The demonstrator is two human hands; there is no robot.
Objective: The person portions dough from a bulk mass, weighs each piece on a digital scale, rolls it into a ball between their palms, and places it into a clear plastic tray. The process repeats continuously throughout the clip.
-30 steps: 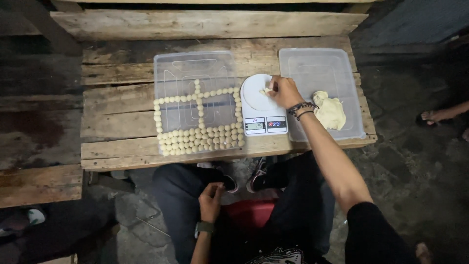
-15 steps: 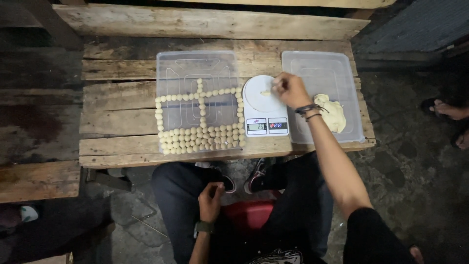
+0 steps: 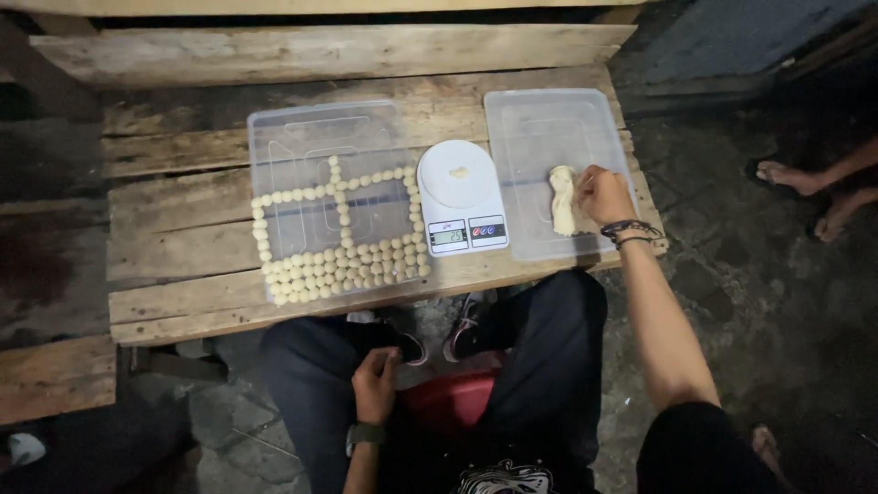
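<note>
The right hand [image 3: 604, 194] has left the scale and now sits over the dough lump [image 3: 563, 199] in the right tray [image 3: 540, 119], fingers curled down onto the dough's right edge; it looks like a pinching grip, though the fingertips are too small to be sure of. A moment ago this hand was at the scale's round plate; now a small dough piece [image 3: 458, 171] lies alone on the white kitchen scale [image 3: 462, 197], just left of the tray, with its display lit. So the piece has been set down for weighing and the hand has gone back to the lump, either for more dough or for the next portion.

Further left, the left tray [image 3: 320, 128] holds the dough balls [image 3: 343, 265], packed in rows along its near edge, with single lines running up its left side and across the middle. All three stand side by side on the wooden bench [image 3: 183, 220].

The left hand [image 3: 375, 384] rests near the person's lap, below the bench's near edge, loosely curled and holding nothing.

At the far right, another person's feet [image 3: 805, 187] stand on the ground.
</note>
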